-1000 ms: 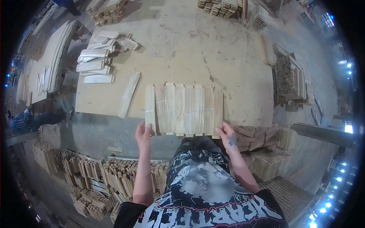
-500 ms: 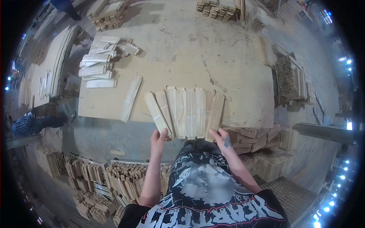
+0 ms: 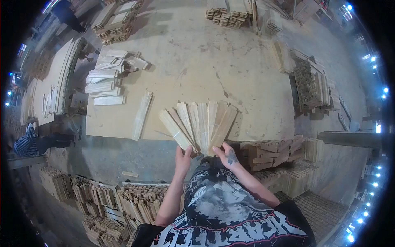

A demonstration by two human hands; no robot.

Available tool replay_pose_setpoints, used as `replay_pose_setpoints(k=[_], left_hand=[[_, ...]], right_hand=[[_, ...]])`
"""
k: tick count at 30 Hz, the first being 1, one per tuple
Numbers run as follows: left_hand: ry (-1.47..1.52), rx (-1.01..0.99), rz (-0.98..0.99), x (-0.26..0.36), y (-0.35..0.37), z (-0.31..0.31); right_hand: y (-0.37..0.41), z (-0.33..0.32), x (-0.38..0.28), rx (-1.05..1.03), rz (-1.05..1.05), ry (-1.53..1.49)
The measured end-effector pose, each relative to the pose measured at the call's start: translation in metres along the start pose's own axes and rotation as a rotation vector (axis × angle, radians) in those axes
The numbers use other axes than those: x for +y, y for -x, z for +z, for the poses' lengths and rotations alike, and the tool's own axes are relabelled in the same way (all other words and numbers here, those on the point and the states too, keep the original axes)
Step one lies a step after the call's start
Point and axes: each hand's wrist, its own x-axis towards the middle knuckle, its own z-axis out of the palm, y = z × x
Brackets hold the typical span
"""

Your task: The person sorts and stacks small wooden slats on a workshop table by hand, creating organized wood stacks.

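Between both hands point(image 3: 183, 158), slats point(image 3: 199, 123) fan away lengthwise.

worktable point(image 3: 197, 53): broad, pale sheet top, scuffed and stained. on it:
- fan of slats point(image 3: 199, 121), at the near edge, spread wide at the far ends and bunched at the near ends, which overhang the edge
- single bundle of slats point(image 3: 142, 114), left of the fan and apart from it, slightly askew
- loose heap of slats point(image 3: 108, 76), left side, some stacked flat, some strewn
- stacked boards point(image 3: 117, 16), far left corner
- stacked short pieces point(image 3: 230, 9), far edge
- thin strips point(image 3: 277, 55), right edge

floor point(image 3: 107, 154): grey concrete below the near edge. on it:
- one small offcut point(image 3: 130, 174)
- piles of short wood pieces point(image 3: 131, 199), near left
- stack of blocks point(image 3: 271, 150), near right
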Motion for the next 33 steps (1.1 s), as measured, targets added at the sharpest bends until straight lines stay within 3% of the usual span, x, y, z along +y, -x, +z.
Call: replay_pose_setpoints(k=[1, 5, 7, 10, 16, 19, 22, 26, 30, 33], left_hand=[[0.126, -0.006, -0.021, 0.003, 0.004, 0.003], [-0.108, -0.054, 0.039, -0.011, -0.003, -0.001], [-0.212, -0.061, 0.046, 0.015, 0.006, 0.004], [-0.32, -0.075, 0.004, 0.024, 0.009, 0.009], [-0.556, -0.113, 0.193, 0.017, 0.008, 0.022], [-0.814, 0.067, 0.177, 0.031, 0.018, 0.038], [-0.885, 0.293, 0.299, 0.065, 0.038, 0.073], [-1.047, 0.345, 0.228, 0.064, 0.031, 0.108], [-1.017, 0.385, 0.105, 0.059, 0.024, 0.121], [-1.067, 0.485, 0.137, 0.057, 0.02, 0.132]], right_hand=[[-0.001, 0.005, 0.007, 0.034, -0.054, 0.141], [0.002, 0.017, -0.005, 0.118, -0.186, 0.585], [0.008, 0.022, -0.02, 0.169, -0.204, 0.796], [0.01, 0.021, -0.037, 0.031, -0.081, 0.632], [0.004, 0.011, -0.015, -0.06, -0.208, 0.56], [-0.006, -0.003, -0.006, -0.203, -0.238, 0.499], [-0.016, -0.021, 0.019, -0.163, -0.224, 0.325], [-0.032, -0.054, 0.036, -0.16, -0.102, 0.023], [-0.039, -0.078, 0.007, -0.214, -0.184, -0.111], [-0.063, -0.077, 0.011, -0.266, -0.17, -0.194]])
